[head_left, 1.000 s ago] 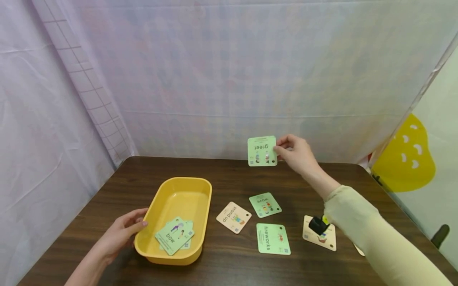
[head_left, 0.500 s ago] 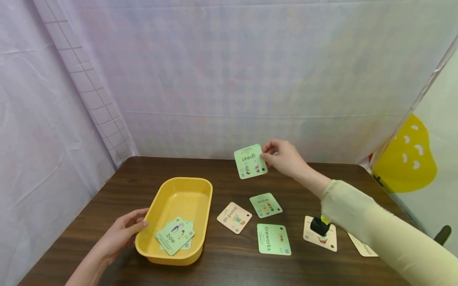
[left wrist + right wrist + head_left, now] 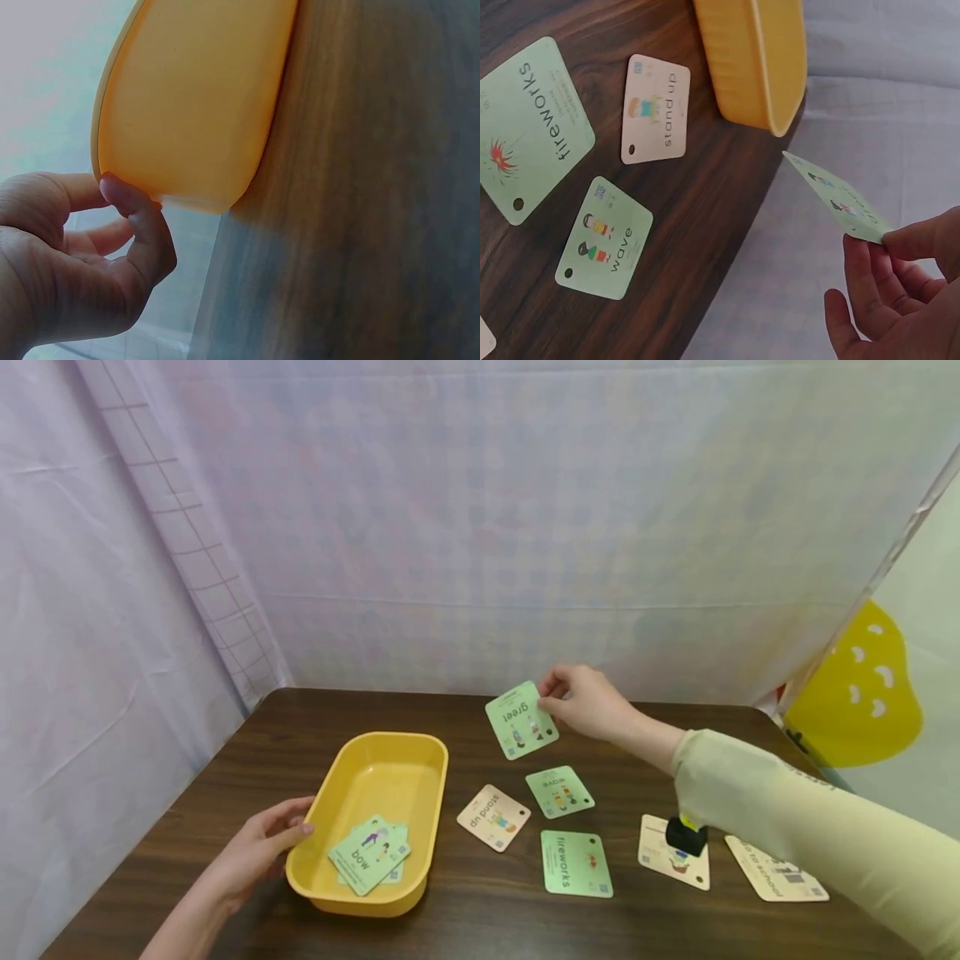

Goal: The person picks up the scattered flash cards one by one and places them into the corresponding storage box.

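Note:
My right hand (image 3: 588,702) pinches a green "greet" flashcard (image 3: 522,720) by its edge, thumb against fingers. The card is tilted and held up over the back of the table. In the right wrist view the same flashcard (image 3: 840,201) is seen almost edge-on. My left hand (image 3: 258,843) grips the left rim of a yellow plastic tray (image 3: 401,777); the left wrist view has thumb and finger at the tray's edge (image 3: 187,97). Inside the tray lies a green "bow" card (image 3: 367,857), overlapping at least one other green card.
On the dark wooden table (image 3: 495,918) lie a "stand up" card (image 3: 493,818), a "wave" card (image 3: 560,792) and a "fireworks" card (image 3: 577,863). A cream card (image 3: 660,839) is partly hidden by the wrist camera (image 3: 686,835). Another cream card (image 3: 772,868) lies under the right sleeve.
My right hand has brought the "greet" card left and down, turning it slightly. More of the rightmost cream card shows now. The left hand stays at the tray.

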`<control>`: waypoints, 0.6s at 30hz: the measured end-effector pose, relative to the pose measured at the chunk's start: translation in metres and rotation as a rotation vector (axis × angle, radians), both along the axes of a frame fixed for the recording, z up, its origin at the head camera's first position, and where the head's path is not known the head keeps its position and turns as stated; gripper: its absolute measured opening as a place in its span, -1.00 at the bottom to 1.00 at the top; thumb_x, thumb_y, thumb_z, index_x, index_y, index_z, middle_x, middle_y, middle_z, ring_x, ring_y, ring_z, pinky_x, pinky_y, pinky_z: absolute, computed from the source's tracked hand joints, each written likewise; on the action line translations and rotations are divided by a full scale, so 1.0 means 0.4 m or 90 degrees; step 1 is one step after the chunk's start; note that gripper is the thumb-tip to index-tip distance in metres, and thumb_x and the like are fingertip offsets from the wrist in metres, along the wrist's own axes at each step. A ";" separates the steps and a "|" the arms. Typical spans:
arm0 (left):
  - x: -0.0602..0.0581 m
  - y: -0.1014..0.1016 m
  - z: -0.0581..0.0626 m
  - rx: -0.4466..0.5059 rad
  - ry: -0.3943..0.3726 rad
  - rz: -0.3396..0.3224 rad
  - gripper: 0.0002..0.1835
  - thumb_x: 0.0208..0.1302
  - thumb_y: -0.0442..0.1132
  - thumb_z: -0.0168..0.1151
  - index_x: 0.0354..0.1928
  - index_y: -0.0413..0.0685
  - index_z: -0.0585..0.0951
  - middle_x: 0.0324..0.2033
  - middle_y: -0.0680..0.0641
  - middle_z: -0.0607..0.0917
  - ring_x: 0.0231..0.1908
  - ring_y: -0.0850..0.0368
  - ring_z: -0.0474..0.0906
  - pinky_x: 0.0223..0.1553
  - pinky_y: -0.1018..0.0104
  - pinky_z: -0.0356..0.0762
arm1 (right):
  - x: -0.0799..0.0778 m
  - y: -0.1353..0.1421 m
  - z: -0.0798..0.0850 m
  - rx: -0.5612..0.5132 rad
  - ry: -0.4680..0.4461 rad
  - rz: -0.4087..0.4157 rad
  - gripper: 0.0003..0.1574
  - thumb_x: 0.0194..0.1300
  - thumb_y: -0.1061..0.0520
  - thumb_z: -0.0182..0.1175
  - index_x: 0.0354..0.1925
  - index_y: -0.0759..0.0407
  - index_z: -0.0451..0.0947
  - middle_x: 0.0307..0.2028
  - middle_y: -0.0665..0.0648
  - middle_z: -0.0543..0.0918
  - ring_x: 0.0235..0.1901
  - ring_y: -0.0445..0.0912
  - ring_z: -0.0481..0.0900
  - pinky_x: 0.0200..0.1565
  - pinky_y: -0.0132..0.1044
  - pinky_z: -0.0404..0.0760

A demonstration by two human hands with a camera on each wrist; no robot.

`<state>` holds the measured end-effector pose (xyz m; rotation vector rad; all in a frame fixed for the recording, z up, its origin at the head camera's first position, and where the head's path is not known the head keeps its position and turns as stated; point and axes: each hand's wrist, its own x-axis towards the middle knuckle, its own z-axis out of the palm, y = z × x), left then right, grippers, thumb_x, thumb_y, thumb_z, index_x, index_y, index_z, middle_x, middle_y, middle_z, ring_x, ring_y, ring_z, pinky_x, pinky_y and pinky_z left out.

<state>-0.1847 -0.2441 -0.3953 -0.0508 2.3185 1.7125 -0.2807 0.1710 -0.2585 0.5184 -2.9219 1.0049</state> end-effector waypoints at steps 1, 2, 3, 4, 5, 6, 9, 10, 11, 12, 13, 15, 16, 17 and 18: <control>-0.001 0.000 0.000 -0.001 0.001 0.001 -0.36 0.48 -0.14 0.06 0.47 -0.27 0.18 -0.04 -0.12 0.49 -0.18 0.16 0.53 -0.37 0.31 0.57 | 0.002 -0.003 0.002 0.002 0.000 0.003 -0.83 0.38 0.21 0.14 -0.12 0.29 0.53 -0.23 0.26 0.67 -0.48 -0.13 0.62 -0.41 -0.31 0.57; -0.001 0.000 0.000 -0.001 0.002 0.000 -0.36 0.48 -0.14 0.06 0.47 -0.27 0.18 -0.04 -0.12 0.49 -0.18 0.16 0.53 -0.37 0.31 0.57 | 0.003 -0.006 0.003 0.004 0.001 0.007 -0.83 0.38 0.21 0.14 -0.13 0.29 0.53 -0.23 0.26 0.68 -0.48 -0.13 0.62 -0.40 -0.32 0.58; -0.002 -0.001 0.000 -0.001 0.003 0.000 -0.36 0.48 -0.14 0.06 0.47 -0.27 0.18 -0.04 -0.12 0.49 -0.18 0.16 0.54 -0.37 0.31 0.57 | 0.005 -0.010 0.005 0.004 0.001 0.012 -0.83 0.37 0.21 0.14 -0.13 0.29 0.53 -0.23 0.26 0.68 -0.48 -0.13 0.63 -0.40 -0.31 0.59; -0.002 -0.001 0.001 -0.001 0.003 0.000 -0.36 0.48 -0.14 0.07 0.47 -0.27 0.18 -0.04 -0.12 0.49 -0.18 0.17 0.54 -0.37 0.31 0.57 | 0.007 -0.014 0.006 0.003 0.001 0.018 -0.84 0.37 0.21 0.15 -0.14 0.30 0.54 -0.24 0.26 0.68 -0.48 -0.14 0.63 -0.40 -0.32 0.60; -0.002 -0.001 0.001 -0.001 0.003 0.001 -0.35 0.48 -0.14 0.07 0.47 -0.27 0.18 -0.04 -0.11 0.49 -0.19 0.17 0.54 -0.38 0.31 0.57 | 0.008 -0.018 0.007 0.003 0.002 0.023 -0.84 0.36 0.22 0.15 -0.14 0.30 0.54 -0.25 0.26 0.68 -0.48 -0.14 0.63 -0.40 -0.32 0.60; -0.002 0.000 0.001 -0.001 0.002 0.001 -0.35 0.48 -0.13 0.07 0.47 -0.27 0.18 -0.05 -0.11 0.49 -0.19 0.17 0.54 -0.38 0.31 0.57 | 0.009 -0.024 0.008 0.000 0.000 0.028 -0.85 0.36 0.22 0.16 -0.15 0.30 0.54 -0.26 0.26 0.69 -0.49 -0.14 0.63 -0.40 -0.32 0.61; 0.000 -0.001 0.002 -0.001 -0.001 0.002 -0.35 0.48 -0.13 0.07 0.47 -0.27 0.18 -0.05 -0.10 0.49 -0.19 0.17 0.54 -0.37 0.31 0.58 | 0.011 -0.040 0.006 -0.004 -0.007 0.045 -0.86 0.35 0.24 0.17 -0.17 0.32 0.54 -0.29 0.25 0.69 -0.50 -0.15 0.61 -0.41 -0.32 0.61; 0.001 -0.001 0.002 -0.002 -0.002 0.003 -0.35 0.48 -0.13 0.07 0.47 -0.27 0.18 -0.05 -0.10 0.50 -0.19 0.17 0.53 -0.37 0.31 0.58 | 0.013 -0.045 0.005 -0.002 -0.010 0.049 -0.87 0.35 0.25 0.17 -0.18 0.32 0.54 -0.31 0.24 0.69 -0.51 -0.15 0.60 -0.41 -0.33 0.60; 0.001 -0.002 0.002 0.000 -0.002 0.002 -0.35 0.48 -0.13 0.07 0.47 -0.28 0.18 -0.04 -0.11 0.49 -0.18 0.17 0.54 -0.36 0.30 0.59 | 0.015 -0.051 0.005 -0.003 -0.013 0.052 -0.88 0.34 0.25 0.17 -0.19 0.31 0.54 -0.32 0.23 0.69 -0.51 -0.15 0.59 -0.42 -0.33 0.59; 0.001 -0.001 0.003 0.000 -0.003 0.001 -0.35 0.48 -0.13 0.07 0.48 -0.28 0.17 -0.03 -0.12 0.49 -0.17 0.17 0.54 -0.35 0.30 0.59 | 0.017 -0.056 0.005 -0.004 -0.017 0.055 -0.88 0.34 0.25 0.17 -0.19 0.32 0.54 -0.33 0.23 0.68 -0.51 -0.15 0.58 -0.42 -0.33 0.59; 0.002 -0.001 0.003 -0.001 -0.003 0.001 -0.35 0.48 -0.13 0.07 0.48 -0.27 0.17 -0.03 -0.12 0.49 -0.17 0.17 0.54 -0.35 0.30 0.59 | 0.019 -0.061 0.004 -0.002 -0.017 0.058 -0.89 0.34 0.25 0.18 -0.20 0.31 0.54 -0.33 0.22 0.68 -0.51 -0.15 0.57 -0.42 -0.34 0.57; 0.003 -0.001 0.005 -0.003 -0.003 0.002 -0.35 0.48 -0.13 0.06 0.48 -0.27 0.17 -0.01 -0.14 0.50 -0.16 0.16 0.54 -0.35 0.30 0.59 | 0.024 -0.072 0.005 0.004 -0.019 0.064 -0.90 0.35 0.25 0.18 -0.20 0.30 0.55 -0.35 0.21 0.68 -0.51 -0.15 0.56 -0.43 -0.34 0.55; 0.003 -0.001 0.005 -0.003 -0.003 0.002 -0.35 0.49 -0.13 0.06 0.48 -0.27 0.17 0.00 -0.15 0.50 -0.15 0.16 0.55 -0.34 0.29 0.60 | 0.027 -0.078 0.007 0.005 -0.023 0.066 -0.90 0.35 0.25 0.18 -0.20 0.29 0.55 -0.34 0.20 0.68 -0.51 -0.15 0.56 -0.42 -0.34 0.55; 0.004 -0.001 0.006 -0.002 -0.003 0.002 -0.35 0.49 -0.13 0.06 0.48 -0.28 0.17 0.01 -0.16 0.50 -0.14 0.15 0.55 -0.32 0.28 0.61 | 0.029 -0.084 0.008 0.005 -0.027 0.069 -0.90 0.35 0.25 0.18 -0.20 0.29 0.55 -0.34 0.20 0.69 -0.51 -0.15 0.56 -0.42 -0.35 0.55; 0.004 -0.001 0.007 -0.003 -0.004 0.003 -0.35 0.49 -0.14 0.05 0.48 -0.28 0.17 0.02 -0.16 0.50 -0.13 0.15 0.55 -0.32 0.28 0.61 | 0.031 -0.091 0.009 0.005 -0.032 0.071 -0.90 0.35 0.24 0.18 -0.20 0.28 0.55 -0.33 0.20 0.69 -0.50 -0.15 0.57 -0.41 -0.35 0.55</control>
